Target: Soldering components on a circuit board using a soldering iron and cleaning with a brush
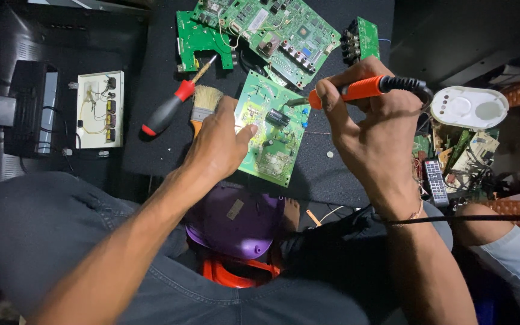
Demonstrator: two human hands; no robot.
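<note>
My right hand [371, 129] grips an orange and black soldering iron [362, 89], its metal tip reaching left onto a light green circuit board [272, 147]. My left hand [218, 144] rests on the left edge of that board, fingers pointing toward its middle, pressing it against the dark mat. A paintbrush [204, 99] with pale bristles lies partly under my left hand.
A red-and-black screwdriver [173, 105] lies left of the brush. Larger green boards [266, 30] sit at the back, a small one [362, 39] beside them. A white panel with wires [99, 109] is left; a remote [436, 180] and a white round object [469, 107] right. A purple stool [236, 222] is below.
</note>
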